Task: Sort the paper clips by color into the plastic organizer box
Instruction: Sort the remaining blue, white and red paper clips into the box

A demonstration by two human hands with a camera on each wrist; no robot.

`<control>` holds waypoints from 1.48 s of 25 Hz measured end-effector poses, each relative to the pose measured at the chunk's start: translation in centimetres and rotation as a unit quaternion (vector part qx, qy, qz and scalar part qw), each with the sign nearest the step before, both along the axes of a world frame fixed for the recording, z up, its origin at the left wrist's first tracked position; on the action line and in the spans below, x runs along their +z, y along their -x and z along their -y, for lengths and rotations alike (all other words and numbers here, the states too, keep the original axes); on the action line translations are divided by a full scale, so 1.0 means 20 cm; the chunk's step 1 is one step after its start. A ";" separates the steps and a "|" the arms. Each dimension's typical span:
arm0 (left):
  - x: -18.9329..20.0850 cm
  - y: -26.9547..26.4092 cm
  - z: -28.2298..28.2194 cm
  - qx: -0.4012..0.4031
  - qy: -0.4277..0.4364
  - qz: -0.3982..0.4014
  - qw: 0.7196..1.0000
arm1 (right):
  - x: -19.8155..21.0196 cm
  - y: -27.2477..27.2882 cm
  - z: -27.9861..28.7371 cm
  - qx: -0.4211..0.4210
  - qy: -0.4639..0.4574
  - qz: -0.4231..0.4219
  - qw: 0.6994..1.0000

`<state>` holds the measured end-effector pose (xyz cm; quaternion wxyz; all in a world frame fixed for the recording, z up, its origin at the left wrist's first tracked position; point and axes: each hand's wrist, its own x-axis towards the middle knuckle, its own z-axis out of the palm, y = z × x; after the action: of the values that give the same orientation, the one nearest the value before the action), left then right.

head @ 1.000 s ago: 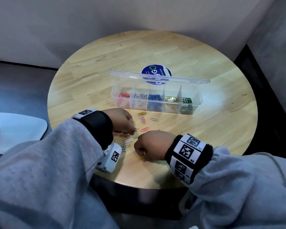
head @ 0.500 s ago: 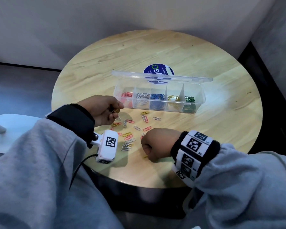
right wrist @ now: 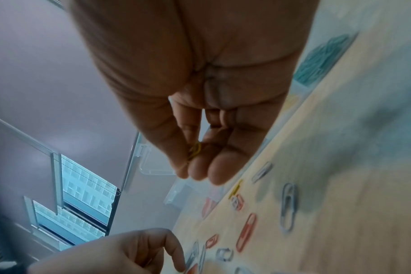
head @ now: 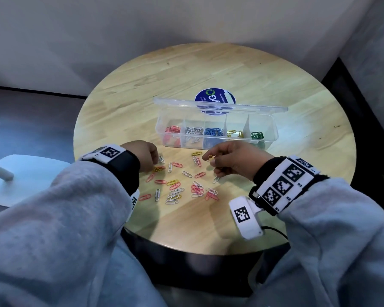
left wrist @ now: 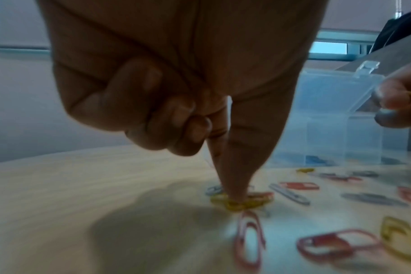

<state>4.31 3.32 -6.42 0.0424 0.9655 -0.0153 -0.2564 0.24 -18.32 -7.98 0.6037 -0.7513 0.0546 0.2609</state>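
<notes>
Right fingers: thumb and forefinger of the right hand (head: 233,159) are pinched on a small yellow wire paper clip (head: 211,157), lifted off the table at frame centre.
Left fingers: the left hand (head: 145,155) has its forefinger and thumb drawn together onto a little cluster of yellow clips (left wrist: 241,201) on the table; the other fingers are curled into the palm. Blur in the wrist view leaves it unclear whether a clip is truly gripped.
Key relation: the clear plastic organizer box (head: 273,131), lid open, lies just beyond the right hand, its long axis across the frame. Its yellow compartment (head: 235,134), fourth from the left, sits up and right of the held clip. The right hand is the nearer one.
Loose clips: red, white and yellow paper clips (head: 186,185) lie scattered on the round pale wooden table (head: 308,107), between the hands and below them.
Writing: a round blue sticker (head: 215,100) behind the lid carries white lettering, too small to read surely.
</notes>
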 end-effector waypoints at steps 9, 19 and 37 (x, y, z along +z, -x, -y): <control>-0.08 -0.01 0.01 0.043 0.015 -0.029 0.999 | -0.03 -0.02 -0.01 -0.015 0.005 0.000 1.000; -0.12 -0.02 0.04 0.029 -0.009 -0.050 0.998 | -0.04 -0.04 0.00 -0.038 0.004 -0.027 0.999; -0.11 -0.04 -0.02 0.055 0.182 -0.115 0.975 | -0.05 -0.03 -0.07 -0.052 -0.058 -0.096 0.992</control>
<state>5.04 3.77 -8.61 0.2332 0.9050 -0.0036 -0.3556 0.82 -16.88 -8.92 0.6509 -0.6828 0.1363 0.3025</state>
